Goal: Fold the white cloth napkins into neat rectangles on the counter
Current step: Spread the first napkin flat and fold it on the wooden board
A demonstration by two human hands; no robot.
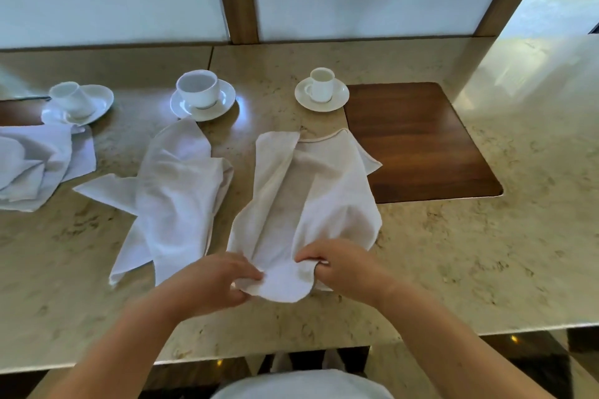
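A white cloth napkin lies lengthwise on the beige stone counter, its two long sides folded inward over the middle. My left hand pinches its near left corner. My right hand pinches the near right corner, fingers curled into the cloth. The near end is lifted slightly and curls under. A second white napkin lies crumpled and unfolded to the left. A third pile of white napkins sits at the far left edge.
Three white cups on saucers stand along the back: one at the left, one in the middle, one at the right. A dark wooden inset panel lies right of the held napkin. Frosted panels with wooden posts rise behind.
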